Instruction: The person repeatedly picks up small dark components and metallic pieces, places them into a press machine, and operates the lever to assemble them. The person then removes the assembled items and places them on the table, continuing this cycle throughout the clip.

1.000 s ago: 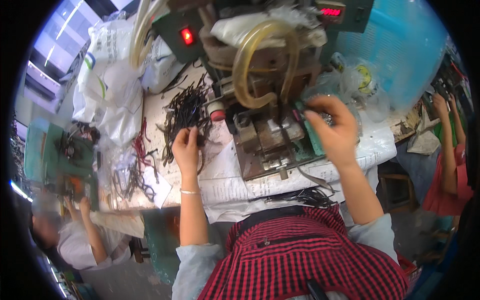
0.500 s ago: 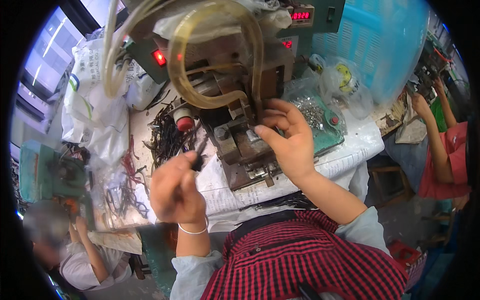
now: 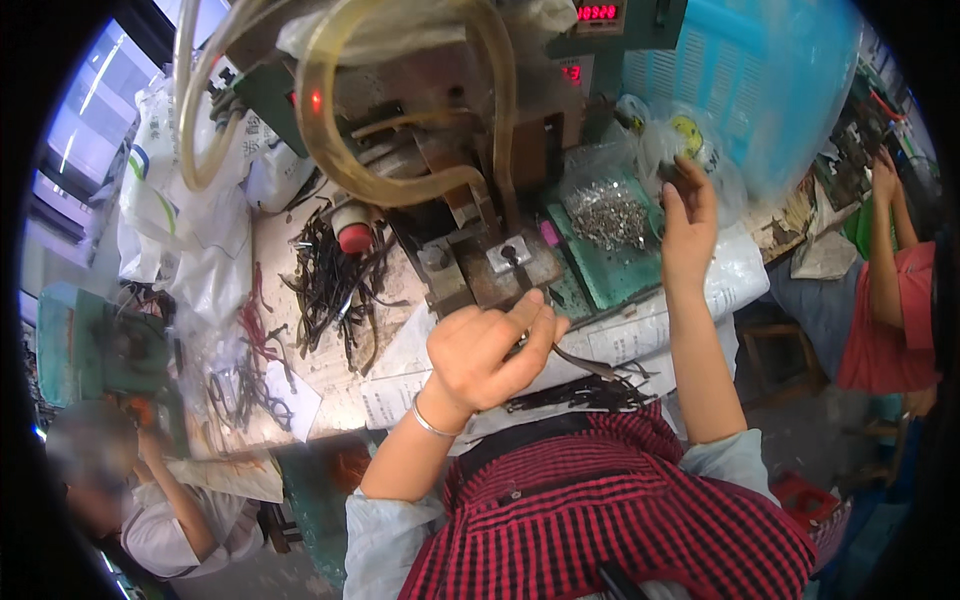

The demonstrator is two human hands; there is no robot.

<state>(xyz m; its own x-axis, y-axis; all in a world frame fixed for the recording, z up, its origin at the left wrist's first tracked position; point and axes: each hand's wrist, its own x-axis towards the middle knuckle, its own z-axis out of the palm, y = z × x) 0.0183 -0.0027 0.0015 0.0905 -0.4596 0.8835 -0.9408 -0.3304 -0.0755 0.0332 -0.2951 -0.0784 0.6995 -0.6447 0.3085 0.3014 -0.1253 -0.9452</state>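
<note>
My left hand is closed at the front of a bench machine, pinching a thin dark strap. One end of the strap trails right from under the fingers; the other seems to reach the small metal plate on the machine's block. My right hand is raised at the right, beside a green tray holding small shiny metal pieces. Its thumb and fingers curl together around a small dark thing I cannot make out.
Clear tubing loops over the machine, next to a red button. Dark straps lie heaped at the left, more along the front edge. A blue basket stands at back right. Other people work on both sides.
My left hand has moved right to the machine's front with a strap. My right hand has left the machine block and moved right, past the tray. The metal plate is now uncovered.
</note>
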